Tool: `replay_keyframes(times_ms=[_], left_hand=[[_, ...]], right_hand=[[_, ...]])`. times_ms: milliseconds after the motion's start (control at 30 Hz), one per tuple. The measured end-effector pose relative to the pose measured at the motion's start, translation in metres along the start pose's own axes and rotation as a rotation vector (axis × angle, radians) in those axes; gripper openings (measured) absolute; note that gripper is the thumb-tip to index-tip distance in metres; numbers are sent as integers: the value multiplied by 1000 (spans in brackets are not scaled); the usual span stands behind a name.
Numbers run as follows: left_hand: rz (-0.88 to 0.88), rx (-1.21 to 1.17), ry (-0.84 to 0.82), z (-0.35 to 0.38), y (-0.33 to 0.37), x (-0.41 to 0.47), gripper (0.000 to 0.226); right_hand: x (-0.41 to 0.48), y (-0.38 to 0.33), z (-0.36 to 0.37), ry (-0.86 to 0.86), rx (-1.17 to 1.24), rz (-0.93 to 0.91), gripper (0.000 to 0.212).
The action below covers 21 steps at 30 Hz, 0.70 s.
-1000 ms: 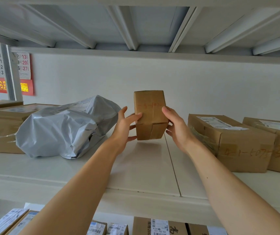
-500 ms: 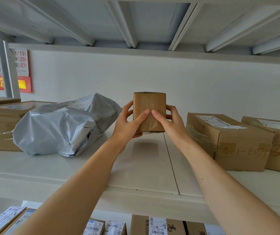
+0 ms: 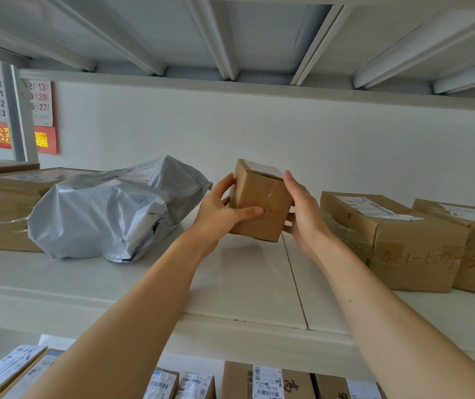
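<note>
A small taped cardboard box [image 3: 262, 194] is tilted in the air just above the white shelf [image 3: 244, 283], its labelled top turned away from me. My left hand [image 3: 219, 208] grips its left side, thumb laid across the near face. My right hand [image 3: 302, 211] holds the right side, fingers curled under the bottom corner.
A crumpled grey mailer bag [image 3: 109, 208] lies left of the box, with flat cardboard boxes [image 3: 0, 203] behind it. Two labelled cardboard boxes [image 3: 403, 240] stand on the right. More parcels [image 3: 265, 381] fill the shelf below. A shelf's underside [image 3: 259, 38] is overhead.
Both hands have turned the small box, so it now sits tilted with its labelled face up and away. My thumbs left the front centre; the hands shifted to the sides.
</note>
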<state>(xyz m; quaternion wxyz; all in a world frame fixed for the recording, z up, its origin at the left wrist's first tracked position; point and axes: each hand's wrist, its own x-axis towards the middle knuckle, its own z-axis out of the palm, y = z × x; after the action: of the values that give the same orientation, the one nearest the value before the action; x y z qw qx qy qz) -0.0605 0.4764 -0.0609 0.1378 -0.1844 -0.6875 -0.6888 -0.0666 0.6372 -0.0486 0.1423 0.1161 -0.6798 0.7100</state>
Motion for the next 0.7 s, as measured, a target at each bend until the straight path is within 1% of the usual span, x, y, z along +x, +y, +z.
replay_keyframes(times_ms=[67, 167, 233, 267, 300, 333, 367, 400, 433, 500, 567, 633, 700], left_hand=[[-14, 27, -54, 0, 0, 0, 96], [-68, -2, -77, 2, 6, -3, 96], [-112, -16, -74, 3, 12, -5, 84], [-131, -25, -67, 3, 13, -4, 74], [-151, -35, -51, 4, 14, -4, 67], [-173, -46, -30, 4, 14, -3, 68], [-201, -59, -2, 4, 14, -2, 78], [-234, -75, 31, 3, 12, 0, 90], [-253, -92, 57, 3, 11, 1, 95], [-250, -123, 91, 1, 8, 2, 89], [-235, -126, 80, 1, 6, 2, 91], [-212, -116, 36, 2, 6, 2, 97], [-204, -103, -7, 3, 5, 2, 93]], right_hand=[[-1, -1, 0, -2, 7, 33, 63], [-3, -2, -2, 3, 66, 34, 43], [-3, -2, -4, -8, 98, 8, 37], [-3, -2, -4, -20, 105, -11, 40], [-3, -2, -5, -36, 98, -27, 47], [-4, -3, -4, -57, 85, -39, 56], [-3, -3, -4, -78, 67, -51, 60], [-3, -3, -3, -100, 50, -63, 60], [-3, -2, -1, -116, 33, -76, 58], [-3, -2, 1, -122, 21, -88, 49], [-2, -1, 2, -106, 35, -81, 43], [-1, 0, 2, -89, 55, -50, 50], [0, 0, 3, -79, 47, -45, 55]])
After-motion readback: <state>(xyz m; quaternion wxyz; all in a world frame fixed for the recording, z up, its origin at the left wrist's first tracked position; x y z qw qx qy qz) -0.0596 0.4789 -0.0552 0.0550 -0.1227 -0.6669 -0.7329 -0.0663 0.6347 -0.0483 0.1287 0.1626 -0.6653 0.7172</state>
